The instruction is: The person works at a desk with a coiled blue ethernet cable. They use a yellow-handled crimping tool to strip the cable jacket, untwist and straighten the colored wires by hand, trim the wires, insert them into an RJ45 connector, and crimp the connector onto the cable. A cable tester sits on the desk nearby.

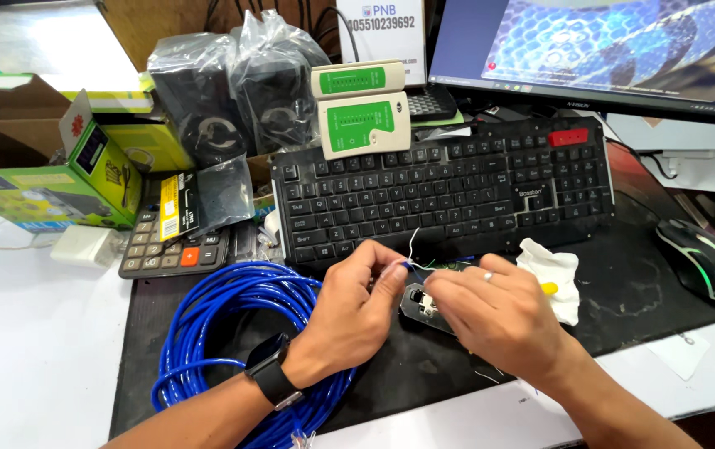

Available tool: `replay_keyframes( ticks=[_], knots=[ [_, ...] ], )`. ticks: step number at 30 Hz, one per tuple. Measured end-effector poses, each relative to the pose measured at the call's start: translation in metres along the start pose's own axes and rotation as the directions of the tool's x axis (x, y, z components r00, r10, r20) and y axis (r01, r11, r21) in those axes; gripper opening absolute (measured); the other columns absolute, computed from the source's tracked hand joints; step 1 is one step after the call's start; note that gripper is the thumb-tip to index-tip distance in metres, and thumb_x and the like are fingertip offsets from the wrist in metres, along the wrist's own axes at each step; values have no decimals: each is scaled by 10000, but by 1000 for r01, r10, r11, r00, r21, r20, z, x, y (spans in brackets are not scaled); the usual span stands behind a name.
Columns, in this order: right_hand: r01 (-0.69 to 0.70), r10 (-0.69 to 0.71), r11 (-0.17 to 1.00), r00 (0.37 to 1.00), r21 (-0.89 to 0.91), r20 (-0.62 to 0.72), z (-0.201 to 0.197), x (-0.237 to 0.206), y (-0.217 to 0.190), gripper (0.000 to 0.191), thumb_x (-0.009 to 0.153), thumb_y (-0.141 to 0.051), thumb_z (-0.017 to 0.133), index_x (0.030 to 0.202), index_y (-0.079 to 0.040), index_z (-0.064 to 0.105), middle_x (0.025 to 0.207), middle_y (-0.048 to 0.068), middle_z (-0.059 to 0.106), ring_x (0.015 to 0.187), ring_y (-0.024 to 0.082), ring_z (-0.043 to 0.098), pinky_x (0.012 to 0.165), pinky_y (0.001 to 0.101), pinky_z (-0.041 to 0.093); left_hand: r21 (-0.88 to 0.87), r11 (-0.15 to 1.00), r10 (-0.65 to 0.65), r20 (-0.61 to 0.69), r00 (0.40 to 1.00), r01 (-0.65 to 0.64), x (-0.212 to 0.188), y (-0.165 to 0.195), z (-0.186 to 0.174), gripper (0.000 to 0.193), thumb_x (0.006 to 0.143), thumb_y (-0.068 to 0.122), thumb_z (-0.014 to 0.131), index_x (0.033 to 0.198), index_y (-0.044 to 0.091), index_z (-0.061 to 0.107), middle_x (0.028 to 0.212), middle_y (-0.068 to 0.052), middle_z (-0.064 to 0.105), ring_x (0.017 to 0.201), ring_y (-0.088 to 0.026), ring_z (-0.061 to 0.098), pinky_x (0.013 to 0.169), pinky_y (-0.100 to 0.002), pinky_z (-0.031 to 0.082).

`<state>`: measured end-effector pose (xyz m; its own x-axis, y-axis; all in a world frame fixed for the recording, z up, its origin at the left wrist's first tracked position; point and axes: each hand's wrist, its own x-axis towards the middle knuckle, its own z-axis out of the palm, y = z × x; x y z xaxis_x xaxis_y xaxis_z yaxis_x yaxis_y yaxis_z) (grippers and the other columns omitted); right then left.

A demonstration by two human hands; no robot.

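Observation:
My left hand (pixel 361 303), with a black watch on its wrist, pinches the end of a blue network cable (pixel 233 320) just in front of the keyboard. The cable's thin inner wires (pixel 418 254) stick out between the two hands, and my right hand (pixel 498 312), with a ring on one finger, holds them at its fingertips. The rest of the cable lies coiled on the black desk mat (pixel 640 308) under my left forearm. A small dark tool (pixel 418 303) lies on the mat below my right fingers.
A black keyboard (pixel 449 191) lies beyond the hands, with a two-part green and cream cable tester (pixel 364 112) leaning at its top. A calculator (pixel 170 245), bagged speakers (pixel 233 91) and green boxes (pixel 66 179) stand left. A crumpled white cloth (pixel 552 270), a mouse (pixel 698 258) and a monitor (pixel 606 50) sit right.

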<state>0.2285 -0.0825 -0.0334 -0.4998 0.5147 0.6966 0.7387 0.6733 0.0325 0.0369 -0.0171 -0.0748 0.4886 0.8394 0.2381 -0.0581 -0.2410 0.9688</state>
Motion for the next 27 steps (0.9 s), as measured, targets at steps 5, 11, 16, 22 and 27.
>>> replay_keyframes(
  ticks=[5, 11, 16, 22, 27],
  knots=[
    [-237, 266, 954, 951, 182, -157, 11, -3, -4, 237, 816, 46, 798, 969, -38, 638, 863, 22, 727, 626, 88, 620, 558, 252, 457, -205, 978, -8, 100, 995, 28, 2, -8, -2, 123, 1052, 110, 539, 1061, 8, 607, 776, 11, 586, 661, -50, 517, 579, -222, 448],
    [-503, 549, 705, 833, 500, 65, 7, -7, 0, 333, 830, 27, 741, 1151, -6, 662, 835, 13, 650, 669, 49, 582, 571, 207, 468, -114, 993, -20, 88, 996, 30, 2, -6, -2, 100, 1018, 102, 598, 1035, 6, 621, 763, 4, 635, 645, -43, 551, 563, -221, 468],
    [-605, 619, 643, 771, 470, 146, 5, -9, 0, 266, 847, -52, 753, 1097, 3, 681, 833, 16, 652, 662, 60, 577, 567, 206, 438, -105, 994, -15, 68, 998, 22, 2, -3, -1, 107, 1003, 110, 622, 1033, 7, 626, 766, 1, 647, 636, -41, 566, 547, -223, 473],
    [-752, 778, 271, 539, 601, 323, 10, -13, 1, 226, 918, -141, 709, 1088, 7, 701, 775, 6, 659, 651, 55, 575, 555, 223, 475, -64, 998, -15, 52, 999, 18, 1, -1, -3, 121, 994, 118, 636, 1042, 6, 637, 782, 2, 667, 643, -37, 570, 549, -219, 469],
    [-822, 790, 152, 434, 548, 433, 7, -16, 7, 200, 953, -177, 662, 997, -1, 746, 746, -4, 652, 610, 58, 529, 529, 229, 437, -46, 998, 46, 42, 998, -44, 2, 2, -2, 119, 999, 109, 646, 1031, -5, 648, 780, 2, 659, 674, -33, 564, 567, -227, 467]
  ],
)
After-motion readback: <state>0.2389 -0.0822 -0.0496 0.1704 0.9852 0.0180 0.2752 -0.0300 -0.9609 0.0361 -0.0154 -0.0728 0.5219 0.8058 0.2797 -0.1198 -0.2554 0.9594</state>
